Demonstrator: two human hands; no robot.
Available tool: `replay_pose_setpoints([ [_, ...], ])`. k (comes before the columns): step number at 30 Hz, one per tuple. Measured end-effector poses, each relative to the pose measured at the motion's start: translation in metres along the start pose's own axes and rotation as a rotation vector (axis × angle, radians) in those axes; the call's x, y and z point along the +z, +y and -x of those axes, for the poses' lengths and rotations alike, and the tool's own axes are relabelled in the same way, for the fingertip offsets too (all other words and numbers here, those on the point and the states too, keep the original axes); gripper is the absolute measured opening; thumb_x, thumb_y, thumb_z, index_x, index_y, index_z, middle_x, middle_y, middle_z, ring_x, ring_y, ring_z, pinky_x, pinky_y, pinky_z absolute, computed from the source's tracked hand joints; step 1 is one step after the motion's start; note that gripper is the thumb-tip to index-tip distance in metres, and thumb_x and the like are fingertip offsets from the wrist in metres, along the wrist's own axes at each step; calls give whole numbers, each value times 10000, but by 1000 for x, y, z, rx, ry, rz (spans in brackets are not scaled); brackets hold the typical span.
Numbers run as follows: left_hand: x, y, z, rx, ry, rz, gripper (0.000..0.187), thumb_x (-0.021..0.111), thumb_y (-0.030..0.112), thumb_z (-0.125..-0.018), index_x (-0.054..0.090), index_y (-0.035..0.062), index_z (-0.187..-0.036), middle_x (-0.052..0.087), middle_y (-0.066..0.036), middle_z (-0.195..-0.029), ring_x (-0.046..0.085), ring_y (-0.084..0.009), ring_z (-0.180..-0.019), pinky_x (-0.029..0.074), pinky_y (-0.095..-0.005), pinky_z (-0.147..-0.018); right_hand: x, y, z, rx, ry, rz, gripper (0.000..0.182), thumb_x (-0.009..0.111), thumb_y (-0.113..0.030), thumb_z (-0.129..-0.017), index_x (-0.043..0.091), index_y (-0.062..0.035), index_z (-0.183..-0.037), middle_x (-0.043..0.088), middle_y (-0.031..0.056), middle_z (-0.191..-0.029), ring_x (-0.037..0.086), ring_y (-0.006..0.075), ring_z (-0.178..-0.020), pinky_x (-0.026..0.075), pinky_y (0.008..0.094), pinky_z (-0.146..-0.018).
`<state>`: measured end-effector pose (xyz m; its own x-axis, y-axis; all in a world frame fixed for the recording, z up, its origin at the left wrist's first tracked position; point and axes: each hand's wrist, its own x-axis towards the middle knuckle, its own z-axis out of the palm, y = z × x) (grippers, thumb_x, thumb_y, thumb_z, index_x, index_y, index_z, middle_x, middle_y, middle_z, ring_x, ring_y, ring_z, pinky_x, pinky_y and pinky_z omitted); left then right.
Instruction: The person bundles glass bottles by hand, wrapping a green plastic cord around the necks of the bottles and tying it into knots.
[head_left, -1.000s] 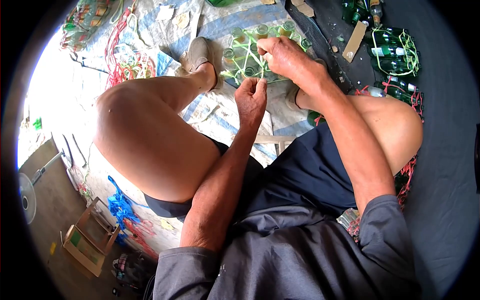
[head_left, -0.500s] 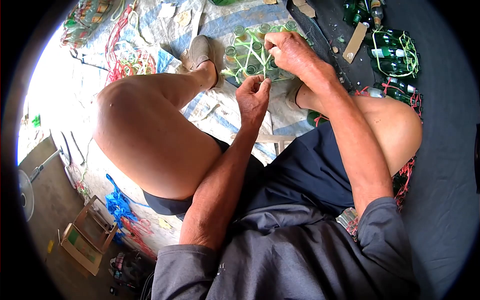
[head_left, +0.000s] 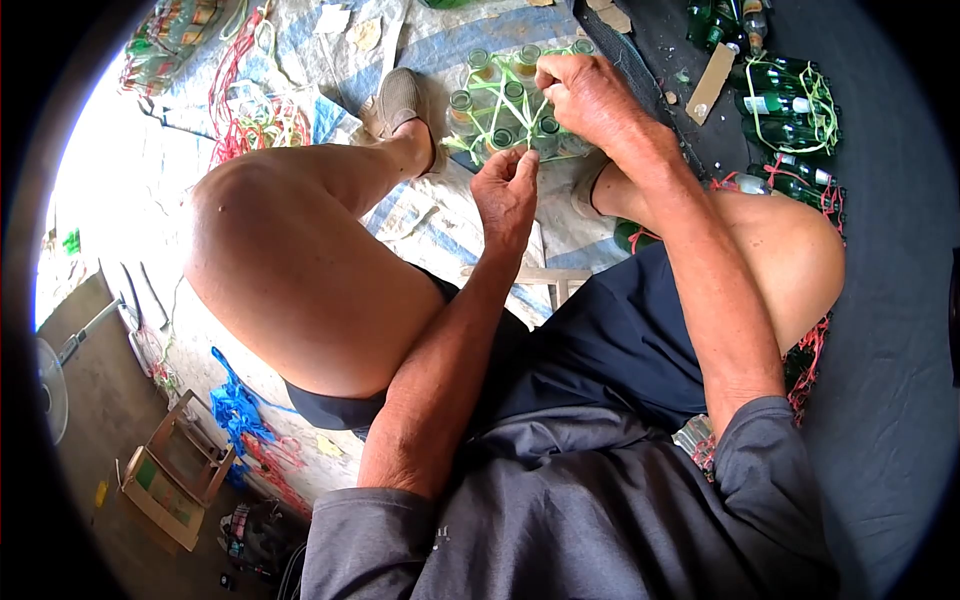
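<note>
Between my feet stands a bundle of clear glass bottles (head_left: 461, 102), upright and close together. Light green twine (head_left: 486, 121) runs in crossing strands between and over their necks. My left hand (head_left: 506, 195) is at the near edge of the bundle, thumb and fingers pinched on a strand of this twine. Over the far right part of the bundle is my right hand (head_left: 595, 100), its fingers curled closed and covering some of the bottles. A strand seems to lead up to its fingertips, but what they hold is hidden.
Tied bundles of green bottles (head_left: 790, 105) lie on the dark sheet at right, beside a cardboard strip (head_left: 711, 85). Red and green twine (head_left: 258, 125) is heaped at upper left, near more bottles (head_left: 170, 45). My shoe (head_left: 402, 105) is left of the bundle.
My right hand has shifted slightly to the right and down, showing more of the bottle below it. My left hand stays nearly in place, still pinching the twine.
</note>
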<state>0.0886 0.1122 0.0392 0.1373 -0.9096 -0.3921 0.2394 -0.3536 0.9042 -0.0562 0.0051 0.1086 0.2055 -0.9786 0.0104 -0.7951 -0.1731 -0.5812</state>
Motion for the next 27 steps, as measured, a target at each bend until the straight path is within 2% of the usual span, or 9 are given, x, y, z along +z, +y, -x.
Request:
replay_pose_setpoints([
  [14, 3, 3, -1, -212, 56, 163, 188, 761, 106, -943, 754, -39, -1063, 677, 31, -843, 520, -45, -683, 400, -221, -609, -8, -5, 0, 31, -29, 14, 124, 591, -29, -870, 655, -23, -976, 699, 209, -857, 702, 407, -856, 550, 477, -766],
  [17, 4, 3, -3, -215, 75, 182, 194, 791, 119, -937, 743, -18, -1067, 602, 38, -732, 442, -49, -558, 352, -222, -519, -8, -3, 0, 22, -27, 17, 118, 597, -35, -871, 656, -24, -973, 698, 204, -848, 702, 400, -841, 550, 470, -757],
  [23, 3, -3, -3, -194, 75, 167, 199, 807, 113, -924, 747, -11, -1067, 617, 35, -756, 455, -50, -576, 362, -228, -525, -11, 2, 0, 49, -52, -3, 85, 624, -60, -869, 669, -30, -936, 697, 185, -807, 711, 355, -786, 544, 449, -713],
  [27, 3, -6, -4, -99, 55, 110, 198, 794, 121, -932, 746, -18, -1065, 636, 31, -783, 480, -49, -596, 380, -234, -535, -15, 1, 1, 112, -78, -16, 83, 634, -71, -867, 684, -34, -921, 700, 170, -785, 713, 326, -753, 544, 443, -686],
])
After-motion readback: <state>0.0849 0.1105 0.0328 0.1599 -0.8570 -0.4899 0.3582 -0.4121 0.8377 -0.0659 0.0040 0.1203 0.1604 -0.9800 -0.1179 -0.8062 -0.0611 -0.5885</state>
